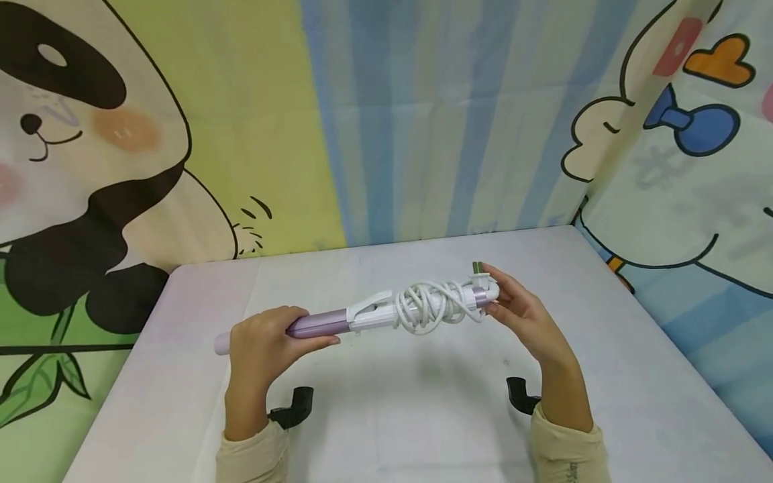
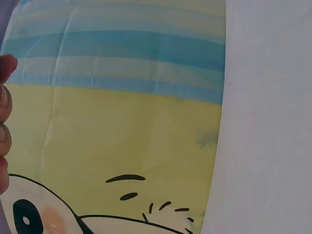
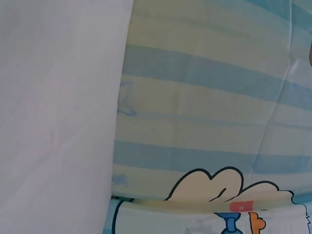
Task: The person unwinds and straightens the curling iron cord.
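My left hand (image 1: 266, 342) wraps the curler's (image 1: 356, 316) purple barrel, level above the table (image 1: 604, 322); right hand (image 1: 519, 310) pinches the plug end so the wound cord (image 1: 425, 305) stays put.

I wear cream sleeves (image 1: 564, 449) on both arms, ribbed at the cuffs; a black camera mount (image 1: 294, 405) sits under each wrist, hands bare
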The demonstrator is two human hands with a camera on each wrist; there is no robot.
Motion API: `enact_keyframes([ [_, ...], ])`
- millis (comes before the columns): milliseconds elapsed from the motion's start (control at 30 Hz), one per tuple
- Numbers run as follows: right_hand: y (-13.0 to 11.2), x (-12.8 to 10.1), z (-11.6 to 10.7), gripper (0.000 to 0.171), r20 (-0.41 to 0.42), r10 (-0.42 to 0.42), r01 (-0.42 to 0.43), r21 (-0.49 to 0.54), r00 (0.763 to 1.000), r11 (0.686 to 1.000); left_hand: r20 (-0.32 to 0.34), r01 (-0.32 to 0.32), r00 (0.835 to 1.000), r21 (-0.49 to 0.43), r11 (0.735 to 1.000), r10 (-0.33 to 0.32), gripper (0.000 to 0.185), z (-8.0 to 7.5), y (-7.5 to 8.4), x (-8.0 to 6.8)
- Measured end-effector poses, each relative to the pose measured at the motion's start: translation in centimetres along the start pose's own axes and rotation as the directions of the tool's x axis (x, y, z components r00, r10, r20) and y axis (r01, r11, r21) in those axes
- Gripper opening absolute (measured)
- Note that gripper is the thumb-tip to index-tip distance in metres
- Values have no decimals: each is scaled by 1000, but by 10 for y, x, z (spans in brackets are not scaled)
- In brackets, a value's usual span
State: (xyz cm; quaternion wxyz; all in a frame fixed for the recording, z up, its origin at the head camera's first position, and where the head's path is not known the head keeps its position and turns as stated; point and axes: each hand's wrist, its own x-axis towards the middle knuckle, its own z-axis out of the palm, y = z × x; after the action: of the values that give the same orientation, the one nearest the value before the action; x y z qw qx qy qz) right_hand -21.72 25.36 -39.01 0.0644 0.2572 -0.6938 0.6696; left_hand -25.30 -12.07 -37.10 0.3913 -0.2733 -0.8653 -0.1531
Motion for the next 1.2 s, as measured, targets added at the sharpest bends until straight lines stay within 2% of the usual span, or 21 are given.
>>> enact_keyframes([
  [100, -2, -2, -2, 48, -13, -72, 70, -91, 997, 993, 37, 8, 999, -33, 999, -7, 72, 2, -2, 2],
  [200, -4, -1, -1, 43, -57, -123, 112, -165, 991, 980, 41, 6, 999, -51, 999, -4, 70, 1, -3, 1],
  [333, -5, 5, 4, 39, -120, -169, 140, -218, 978, 966, 11, 13, 1000, -56, 998, -13, 71, -1, -5, 4],
  [500, -4, 4, 8, 34, -157, -243, 183, -326, 957, 928, 51, 25, 999, -92, 995, -20, 66, -1, -8, 5],
  [733, 0, 4, 5, 31, -77, -331, 304, -247, 941, 920, 76, 62, 996, -132, 989, -53, 58, -1, -11, -3],
  [833, 2, 3, 3, 30, -61, -346, 317, -276, 936, 908, 90, 69, 994, -142, 987, -57, 59, -1, -11, -5],
  [967, 3, 4, 5, 27, -68, -371, 320, -381, 926, 867, 97, 72, 994, -147, 987, -58, 61, 0, -10, -6],
  [1067, 3, 5, 7, 25, -102, -424, 334, -464, 900, 820, 95, 59, 994, -149, 987, -45, 61, 1, -10, -4],
  [1100, 3, 6, 8, 25, -116, -436, 336, -473, 893, 814, 87, 51, 995, -145, 988, -39, 62, 1, -9, -4],
  [1133, 3, 6, 9, 25, -132, -436, 330, -472, 890, 818, 74, 44, 997, -138, 989, -34, 63, 1, -9, -3],
  [1200, 3, 6, 11, 27, -156, -396, 304, -414, 905, 858, 35, 23, 999, -114, 993, -19, 65, 0, -8, -2],
])
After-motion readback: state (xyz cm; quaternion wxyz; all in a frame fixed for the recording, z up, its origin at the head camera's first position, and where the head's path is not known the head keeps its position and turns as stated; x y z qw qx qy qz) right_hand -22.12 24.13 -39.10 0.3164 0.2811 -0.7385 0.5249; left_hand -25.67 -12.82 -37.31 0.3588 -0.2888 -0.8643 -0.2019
